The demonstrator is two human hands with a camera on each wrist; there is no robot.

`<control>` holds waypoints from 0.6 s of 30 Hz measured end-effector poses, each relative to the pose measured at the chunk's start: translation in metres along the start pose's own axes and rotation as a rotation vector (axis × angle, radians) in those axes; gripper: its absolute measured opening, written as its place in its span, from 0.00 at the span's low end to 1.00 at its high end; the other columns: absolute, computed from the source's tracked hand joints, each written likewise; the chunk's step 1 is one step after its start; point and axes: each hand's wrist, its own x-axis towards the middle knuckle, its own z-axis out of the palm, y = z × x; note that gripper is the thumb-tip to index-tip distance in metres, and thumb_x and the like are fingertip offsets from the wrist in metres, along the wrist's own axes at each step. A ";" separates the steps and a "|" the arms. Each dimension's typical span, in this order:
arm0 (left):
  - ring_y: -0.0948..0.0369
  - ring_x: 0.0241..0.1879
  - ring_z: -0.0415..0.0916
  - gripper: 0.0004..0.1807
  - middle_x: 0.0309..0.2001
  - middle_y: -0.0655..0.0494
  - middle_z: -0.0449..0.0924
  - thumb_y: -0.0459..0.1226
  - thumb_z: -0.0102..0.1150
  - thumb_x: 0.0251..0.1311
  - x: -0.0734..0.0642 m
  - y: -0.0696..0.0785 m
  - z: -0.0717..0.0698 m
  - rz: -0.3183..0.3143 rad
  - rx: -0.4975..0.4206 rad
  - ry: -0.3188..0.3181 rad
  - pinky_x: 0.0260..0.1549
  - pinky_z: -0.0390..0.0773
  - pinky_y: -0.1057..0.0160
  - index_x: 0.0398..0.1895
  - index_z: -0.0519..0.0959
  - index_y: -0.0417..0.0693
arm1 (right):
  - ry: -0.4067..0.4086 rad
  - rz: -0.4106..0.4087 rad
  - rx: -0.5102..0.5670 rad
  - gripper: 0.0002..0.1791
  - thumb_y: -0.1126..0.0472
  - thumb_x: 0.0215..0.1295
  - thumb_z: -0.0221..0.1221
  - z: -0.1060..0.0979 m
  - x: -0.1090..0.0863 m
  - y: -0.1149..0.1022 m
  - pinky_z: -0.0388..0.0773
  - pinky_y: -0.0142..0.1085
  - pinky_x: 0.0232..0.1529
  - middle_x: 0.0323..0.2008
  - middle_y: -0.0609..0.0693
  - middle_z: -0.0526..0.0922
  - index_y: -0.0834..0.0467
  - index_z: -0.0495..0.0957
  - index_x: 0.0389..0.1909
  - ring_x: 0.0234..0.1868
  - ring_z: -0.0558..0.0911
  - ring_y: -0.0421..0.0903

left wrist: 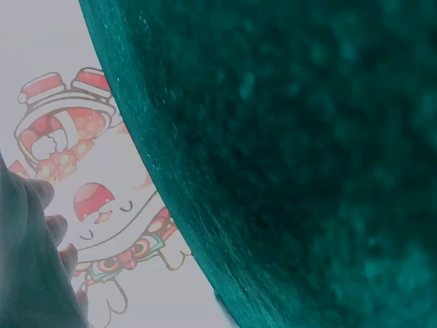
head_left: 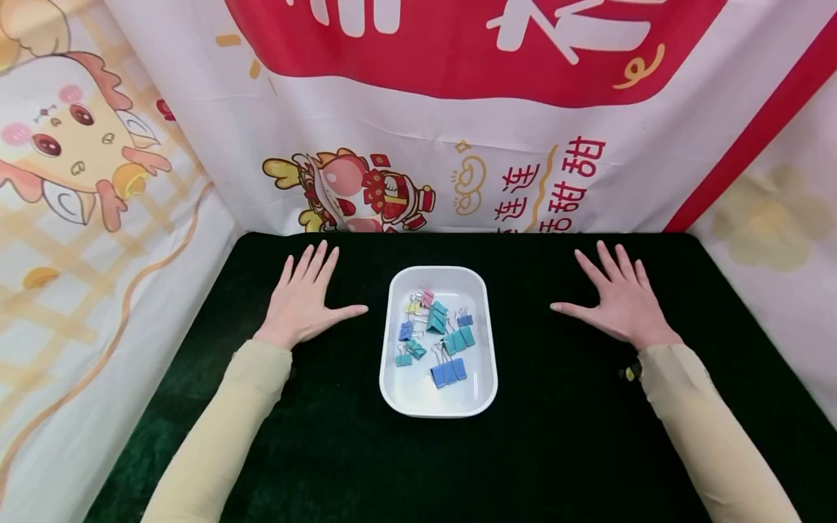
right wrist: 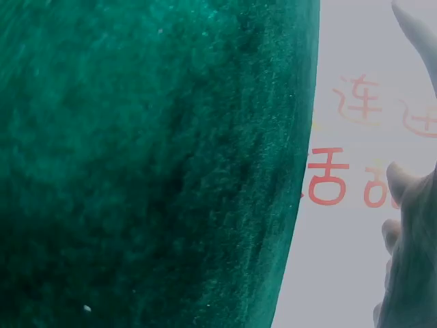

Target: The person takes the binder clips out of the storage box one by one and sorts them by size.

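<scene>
A white tray lies between my two hands, with several binder clips in it. Among them are a large blue binder clip, teal binder clips such as one standing upright, a yellow one and a pink one. To the tray's left, my left hand is spread palm down, fingers straight, holding nothing. On the right, my right hand is spread the same way, its thumb pointing toward the tray. Both stay apart from the tray. Each wrist view catches only fingers at its edge.
Dark green cloth covers the table. A white printed curtain with red lettering hangs along the back edge, and patterned cloth hangs at the left. A small dark object sits at the right wrist.
</scene>
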 end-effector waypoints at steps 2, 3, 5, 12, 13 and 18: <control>0.51 0.80 0.27 0.68 0.82 0.53 0.30 0.84 0.42 0.48 -0.001 0.003 -0.001 0.007 -0.005 -0.004 0.73 0.25 0.45 0.84 0.38 0.57 | 0.000 -0.002 0.000 0.61 0.19 0.57 0.54 -0.003 0.000 -0.002 0.19 0.59 0.71 0.81 0.56 0.32 0.44 0.41 0.83 0.77 0.22 0.54; 0.51 0.80 0.27 0.68 0.82 0.52 0.31 0.84 0.42 0.48 -0.002 0.004 -0.002 0.010 -0.007 -0.003 0.73 0.26 0.45 0.84 0.38 0.57 | 0.002 -0.005 0.004 0.62 0.19 0.57 0.55 -0.005 0.000 -0.003 0.20 0.59 0.71 0.81 0.56 0.32 0.44 0.41 0.83 0.77 0.22 0.54; 0.52 0.80 0.28 0.68 0.82 0.52 0.33 0.84 0.42 0.47 -0.003 0.007 -0.003 0.022 -0.016 0.001 0.74 0.28 0.46 0.84 0.39 0.56 | 0.010 -0.008 0.013 0.62 0.19 0.56 0.56 -0.006 0.000 -0.004 0.21 0.59 0.72 0.81 0.56 0.33 0.44 0.41 0.83 0.78 0.23 0.55; 0.53 0.80 0.30 0.69 0.82 0.51 0.35 0.83 0.45 0.48 -0.011 0.024 -0.009 0.075 -0.066 0.042 0.74 0.29 0.50 0.84 0.42 0.50 | 0.043 -0.060 0.080 0.65 0.21 0.54 0.61 -0.017 0.000 -0.020 0.29 0.56 0.75 0.82 0.55 0.36 0.47 0.43 0.83 0.80 0.33 0.58; 0.54 0.80 0.30 0.69 0.82 0.51 0.35 0.83 0.45 0.48 -0.013 0.028 -0.010 0.086 -0.072 0.046 0.74 0.29 0.50 0.84 0.42 0.49 | 0.048 -0.069 0.094 0.65 0.22 0.53 0.62 -0.019 0.000 -0.023 0.30 0.55 0.76 0.82 0.55 0.37 0.48 0.44 0.83 0.80 0.35 0.57; 0.55 0.80 0.29 0.68 0.82 0.53 0.34 0.82 0.47 0.49 -0.023 0.047 -0.015 0.129 -0.103 0.056 0.75 0.34 0.48 0.84 0.42 0.51 | 0.049 -0.084 0.186 0.67 0.22 0.50 0.65 -0.033 -0.003 -0.050 0.40 0.56 0.76 0.82 0.50 0.43 0.52 0.48 0.82 0.80 0.41 0.54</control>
